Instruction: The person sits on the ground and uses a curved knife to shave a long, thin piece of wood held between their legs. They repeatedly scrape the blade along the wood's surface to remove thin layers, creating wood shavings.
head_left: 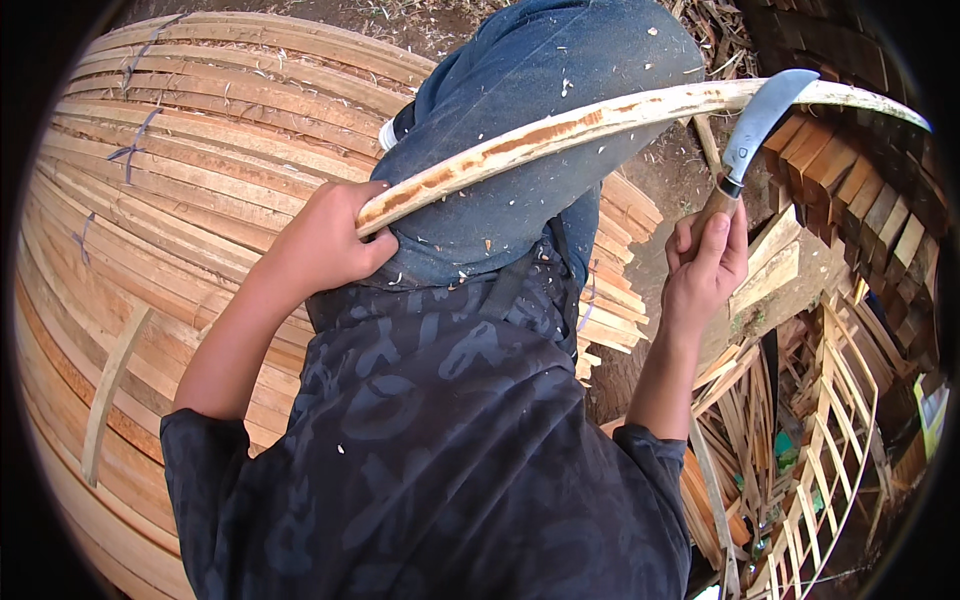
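Left hand grips the wooden slat's near end; its length runs toward two o'clock, where the right hand, fist closed on a curved knife, sets blade to wood.

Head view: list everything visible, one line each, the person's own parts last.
wooden strip: one, pale with brown patches, lying across the knee, held at its left end
curved knife: one, grey blade with a brown handle, blade against the strip at upper right
stacked slats: many, tan, bundled in a big pile at left
slatted frames: several, pale wood, lower right
wood shavings: scattered, light, on the ground at top
jeans: blue, on the raised knee
shirt: dark, patterned
left hand: gripping the strip's end
right hand: closed around the knife handle
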A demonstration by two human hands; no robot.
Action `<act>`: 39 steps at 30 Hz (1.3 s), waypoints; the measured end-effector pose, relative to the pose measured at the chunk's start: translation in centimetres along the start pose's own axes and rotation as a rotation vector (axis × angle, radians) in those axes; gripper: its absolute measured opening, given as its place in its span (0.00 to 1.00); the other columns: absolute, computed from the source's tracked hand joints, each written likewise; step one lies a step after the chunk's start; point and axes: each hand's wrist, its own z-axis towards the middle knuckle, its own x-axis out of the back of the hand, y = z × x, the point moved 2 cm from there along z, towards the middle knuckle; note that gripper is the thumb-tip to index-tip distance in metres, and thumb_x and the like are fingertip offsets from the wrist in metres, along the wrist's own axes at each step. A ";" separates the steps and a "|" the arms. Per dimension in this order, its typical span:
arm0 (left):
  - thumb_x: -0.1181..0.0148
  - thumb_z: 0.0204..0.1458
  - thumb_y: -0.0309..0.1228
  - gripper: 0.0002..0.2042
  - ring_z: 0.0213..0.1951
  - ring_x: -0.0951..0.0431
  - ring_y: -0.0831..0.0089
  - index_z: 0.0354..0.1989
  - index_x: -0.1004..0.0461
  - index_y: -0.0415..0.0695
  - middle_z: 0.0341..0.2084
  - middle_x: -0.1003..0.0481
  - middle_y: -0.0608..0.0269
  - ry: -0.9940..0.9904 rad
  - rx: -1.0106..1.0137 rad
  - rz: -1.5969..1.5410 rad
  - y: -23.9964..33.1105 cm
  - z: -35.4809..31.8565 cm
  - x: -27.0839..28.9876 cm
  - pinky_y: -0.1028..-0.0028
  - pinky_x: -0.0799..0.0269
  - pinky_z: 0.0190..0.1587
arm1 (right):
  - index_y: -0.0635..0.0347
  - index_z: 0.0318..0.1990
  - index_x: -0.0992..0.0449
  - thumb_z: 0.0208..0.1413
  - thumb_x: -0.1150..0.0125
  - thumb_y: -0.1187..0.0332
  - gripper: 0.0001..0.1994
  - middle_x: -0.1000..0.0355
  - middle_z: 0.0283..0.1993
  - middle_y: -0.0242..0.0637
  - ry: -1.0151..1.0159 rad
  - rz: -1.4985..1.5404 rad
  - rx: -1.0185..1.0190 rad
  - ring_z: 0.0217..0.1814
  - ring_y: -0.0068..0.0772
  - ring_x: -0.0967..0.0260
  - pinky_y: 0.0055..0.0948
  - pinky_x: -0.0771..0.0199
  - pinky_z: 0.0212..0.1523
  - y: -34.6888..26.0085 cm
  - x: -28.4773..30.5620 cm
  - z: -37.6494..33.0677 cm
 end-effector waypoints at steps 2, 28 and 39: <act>0.43 0.39 0.27 0.16 0.25 0.24 0.53 0.37 0.26 0.30 0.23 0.25 0.42 -0.021 0.011 -0.015 0.3 0.1 0.5 0.65 0.29 0.34 | 0.66 0.57 0.31 0.63 0.49 0.71 0.16 0.35 0.22 0.28 -0.336 -0.502 0.124 0.20 0.14 0.42 0.15 0.42 0.22 0.7 -0.3 -1.0; 0.42 0.40 0.28 0.16 0.25 0.24 0.57 0.36 0.26 0.30 0.21 0.25 0.43 -0.048 0.033 -0.055 -0.3 0.2 0.8 0.66 0.28 0.35 | 0.67 0.57 0.30 0.62 0.46 0.69 0.18 0.32 0.26 0.31 -0.200 -0.147 -0.031 0.22 0.13 0.39 0.15 0.41 0.22 0.0 0.9 -0.2; 0.42 0.39 0.28 0.16 0.27 0.23 0.52 0.36 0.25 0.29 0.22 0.25 0.41 -0.025 0.017 -0.052 -0.3 0.2 0.7 0.65 0.28 0.35 | 0.67 0.56 0.28 0.59 0.43 0.70 0.18 0.30 0.27 0.30 -0.377 -0.555 -0.089 0.25 0.15 0.35 0.16 0.36 0.25 1.1 -0.6 -2.1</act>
